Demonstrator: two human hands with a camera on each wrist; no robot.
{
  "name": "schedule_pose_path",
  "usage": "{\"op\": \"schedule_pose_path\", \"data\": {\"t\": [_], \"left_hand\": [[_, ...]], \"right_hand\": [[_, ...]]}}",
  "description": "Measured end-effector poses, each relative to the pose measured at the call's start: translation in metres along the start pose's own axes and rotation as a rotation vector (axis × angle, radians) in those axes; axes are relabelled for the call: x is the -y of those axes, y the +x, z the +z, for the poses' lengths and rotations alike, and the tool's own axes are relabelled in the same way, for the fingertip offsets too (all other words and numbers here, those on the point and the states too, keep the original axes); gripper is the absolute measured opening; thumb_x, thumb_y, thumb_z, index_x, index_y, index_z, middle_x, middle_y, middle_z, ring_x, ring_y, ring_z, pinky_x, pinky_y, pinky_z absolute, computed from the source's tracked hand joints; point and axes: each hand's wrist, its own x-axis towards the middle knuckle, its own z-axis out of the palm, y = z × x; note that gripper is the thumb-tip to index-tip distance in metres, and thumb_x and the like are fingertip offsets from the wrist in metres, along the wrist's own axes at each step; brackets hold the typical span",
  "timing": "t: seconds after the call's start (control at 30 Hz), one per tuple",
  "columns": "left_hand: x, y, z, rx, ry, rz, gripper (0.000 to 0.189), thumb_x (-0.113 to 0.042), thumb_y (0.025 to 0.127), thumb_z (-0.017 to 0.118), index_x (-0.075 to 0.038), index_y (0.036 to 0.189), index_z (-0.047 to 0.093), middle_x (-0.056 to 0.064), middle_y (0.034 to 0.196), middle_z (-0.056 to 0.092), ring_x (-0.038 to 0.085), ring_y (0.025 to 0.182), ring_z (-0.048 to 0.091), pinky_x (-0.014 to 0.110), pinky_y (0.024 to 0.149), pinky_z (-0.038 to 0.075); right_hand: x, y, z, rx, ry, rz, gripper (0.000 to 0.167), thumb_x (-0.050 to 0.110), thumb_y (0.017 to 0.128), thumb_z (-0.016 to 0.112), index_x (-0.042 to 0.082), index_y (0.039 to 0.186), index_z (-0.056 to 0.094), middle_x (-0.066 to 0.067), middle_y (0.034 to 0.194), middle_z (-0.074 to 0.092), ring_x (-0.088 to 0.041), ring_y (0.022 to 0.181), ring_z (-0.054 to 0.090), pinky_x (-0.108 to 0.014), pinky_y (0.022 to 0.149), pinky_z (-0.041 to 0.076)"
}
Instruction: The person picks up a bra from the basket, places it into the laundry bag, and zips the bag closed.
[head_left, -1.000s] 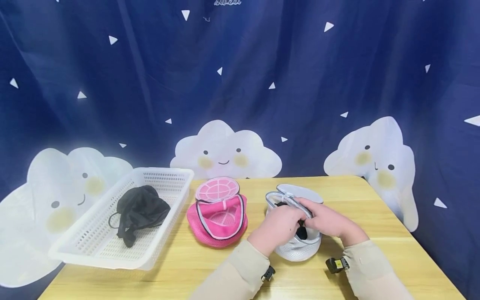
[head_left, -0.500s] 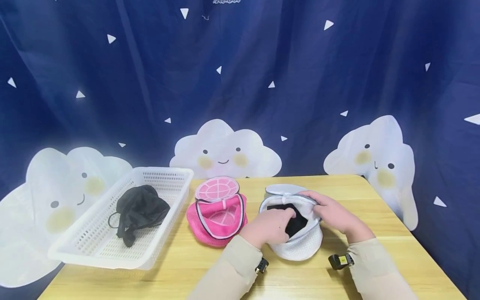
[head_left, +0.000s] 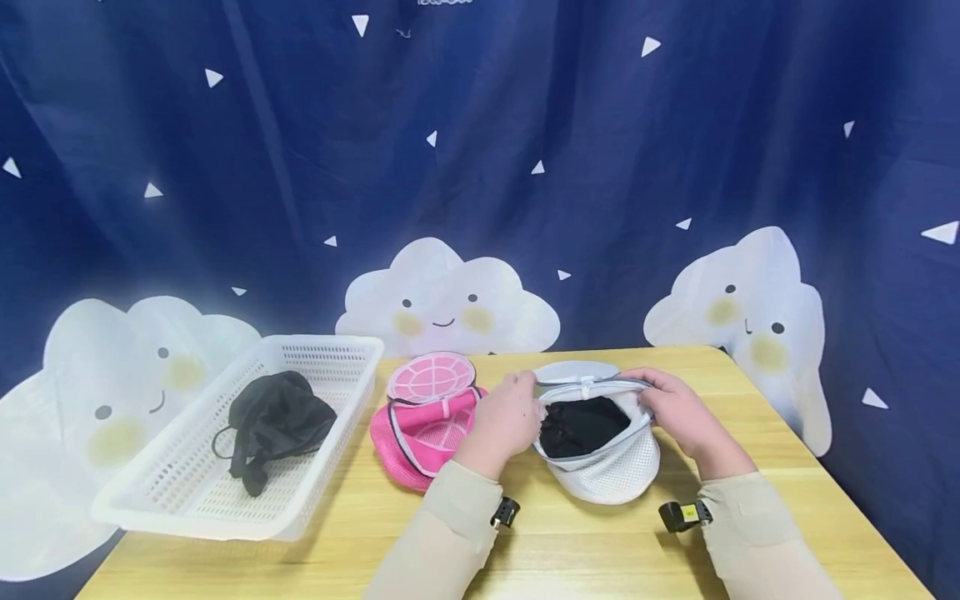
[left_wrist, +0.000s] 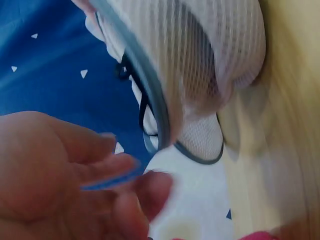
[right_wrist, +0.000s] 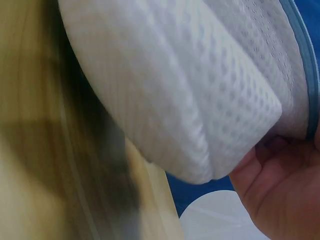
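Note:
A white mesh laundry bag (head_left: 611, 479) stands unzipped on the table, its round lid folded back behind the mouth. Black cloth (head_left: 583, 427) lies bunched inside it. My right hand (head_left: 681, 414) grips the bag's right rim near the zipper; in the right wrist view, its fingers and palm (right_wrist: 290, 182) are against the mesh side. At the left rim is my left hand (head_left: 501, 422). The left wrist view shows that hand (left_wrist: 55, 175) blurred, with fingers loosely bent and a gap between them and the grey-edged rim.
Just left of the white bag sits an open pink mesh laundry bag (head_left: 393, 454), partly behind my left hand. A white plastic basket (head_left: 202, 525) stands at the table's left side with black cloth (head_left: 281, 421) in it. A dark blue curtain (head_left: 480, 167) hangs behind the wooden table (head_left: 600, 558).
My left hand has come out of the white bag and moved left and up to its rim. The mouth has widened, showing the black cloth. My right hand stays at the right rim.

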Motion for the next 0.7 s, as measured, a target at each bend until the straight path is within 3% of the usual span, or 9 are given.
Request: {"op": "schedule_pose_path", "data": {"t": [0.07, 0.17, 0.27, 0.37, 0.57, 0.7], "left_hand": [[0.002, -0.001, 0.002, 0.077, 0.009, -0.045, 0.034, -0.024, 0.101, 0.055, -0.008, 0.132, 0.055, 0.012, 0.108, 0.068, 0.028, 0.094, 0.068, 0.044, 0.074, 0.055], [0.002, -0.003, 0.005, 0.207, -0.012, -0.032, 0.034, -0.02, 0.1, 0.056, -0.005, 0.13, 0.053, 0.012, 0.096, 0.069, 0.026, 0.084, 0.067, 0.039, 0.067, 0.053], [0.001, -0.002, 0.006, 0.243, -0.066, 0.013, 0.034, -0.014, 0.096, 0.059, -0.005, 0.128, 0.053, 0.008, 0.087, 0.065, 0.022, 0.075, 0.063, 0.034, 0.06, 0.049], [0.0, 0.0, 0.002, 0.18, -0.126, 0.018, 0.038, -0.013, 0.096, 0.061, -0.008, 0.133, 0.053, 0.007, 0.086, 0.065, 0.021, 0.073, 0.062, 0.034, 0.06, 0.049], [0.0, 0.002, -0.015, -0.036, -0.279, -0.03, 0.037, -0.019, 0.103, 0.054, -0.012, 0.139, 0.053, 0.007, 0.092, 0.067, 0.021, 0.076, 0.062, 0.038, 0.068, 0.052], [0.004, 0.002, -0.024, -0.136, -0.396, -0.05, 0.033, -0.018, 0.105, 0.048, -0.014, 0.138, 0.054, 0.002, 0.084, 0.062, 0.017, 0.066, 0.057, 0.034, 0.062, 0.049]], "right_hand": [[-0.002, 0.001, 0.0, -0.016, -0.006, 0.018, 0.043, -0.006, 0.093, 0.04, -0.007, 0.133, 0.055, -0.016, 0.101, 0.06, -0.015, 0.072, 0.054, -0.028, 0.06, 0.049], [-0.004, 0.003, 0.001, -0.033, -0.018, 0.043, 0.037, -0.001, 0.098, 0.041, -0.007, 0.131, 0.056, -0.015, 0.1, 0.059, -0.015, 0.072, 0.053, -0.029, 0.06, 0.048], [-0.004, 0.003, 0.0, -0.058, -0.053, 0.043, 0.032, 0.004, 0.101, 0.043, -0.007, 0.128, 0.057, -0.015, 0.098, 0.059, -0.017, 0.075, 0.054, -0.029, 0.06, 0.049], [-0.003, 0.003, -0.001, -0.087, -0.094, 0.026, 0.028, 0.008, 0.103, 0.047, -0.006, 0.124, 0.059, -0.014, 0.096, 0.059, -0.017, 0.076, 0.054, -0.029, 0.062, 0.049], [0.004, 0.0, -0.005, -0.147, -0.133, -0.011, 0.024, 0.011, 0.103, 0.05, -0.008, 0.112, 0.061, -0.01, 0.094, 0.061, -0.018, 0.083, 0.055, -0.028, 0.07, 0.048], [0.009, -0.001, -0.009, -0.18, -0.094, -0.02, 0.025, 0.012, 0.102, 0.051, -0.009, 0.113, 0.059, -0.005, 0.091, 0.061, -0.014, 0.083, 0.056, -0.027, 0.071, 0.049]]}}
